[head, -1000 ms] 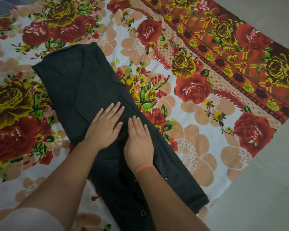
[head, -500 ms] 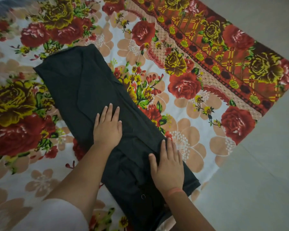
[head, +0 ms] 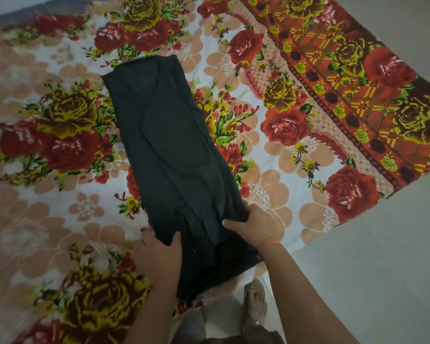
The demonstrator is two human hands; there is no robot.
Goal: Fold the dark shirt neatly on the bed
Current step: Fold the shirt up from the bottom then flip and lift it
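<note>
The dark shirt (head: 169,145) lies on the bed as a long narrow strip, its sides folded in, running from the upper middle down to the bed's near edge. My left hand (head: 159,249) grips the strip's left edge near its lower end, thumb on top and fingers tucked under. On the right edge at about the same height, my right hand (head: 256,225) pinches the cloth, thumb on top. A small button (head: 193,251) shows between the two hands. The shirt's lowest end hangs at the bed's edge between my forearms.
The bed is covered by a flowered sheet (head: 296,135) with red and yellow roses and a patterned red border on the right. A pale floor (head: 370,269) lies to the right and below. My sandalled foot (head: 255,301) stands on it by the bed's edge.
Both hands slid down from flat on the middle of the shirt to its lower end and closed on its two side edges. The camera view shifted.
</note>
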